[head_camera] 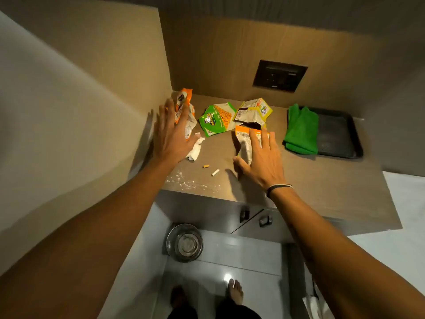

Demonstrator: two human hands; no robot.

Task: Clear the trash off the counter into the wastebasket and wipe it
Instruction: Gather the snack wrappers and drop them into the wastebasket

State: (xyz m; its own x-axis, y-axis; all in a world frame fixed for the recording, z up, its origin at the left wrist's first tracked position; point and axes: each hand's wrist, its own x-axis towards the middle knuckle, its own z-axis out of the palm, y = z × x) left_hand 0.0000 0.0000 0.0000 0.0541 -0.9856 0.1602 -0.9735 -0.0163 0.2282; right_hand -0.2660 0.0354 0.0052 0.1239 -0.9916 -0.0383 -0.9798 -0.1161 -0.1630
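Observation:
Trash lies on the brown counter. My left hand is spread flat over an orange and white wrapper in the back left corner. My right hand, fingers apart, rests on another orange and silver wrapper. Between them lie a green snack packet, a yellow-edged torn packet, a crumpled white tissue, two cigarette butts and white crumbs. A metal wastebasket stands on the floor below the counter's front edge.
A folded green cloth lies partly on a black tray at the counter's right. A dark wall socket sits above. A wall panel closes the left side. Cabinet handles are below the edge; my bare feet are on the tiles.

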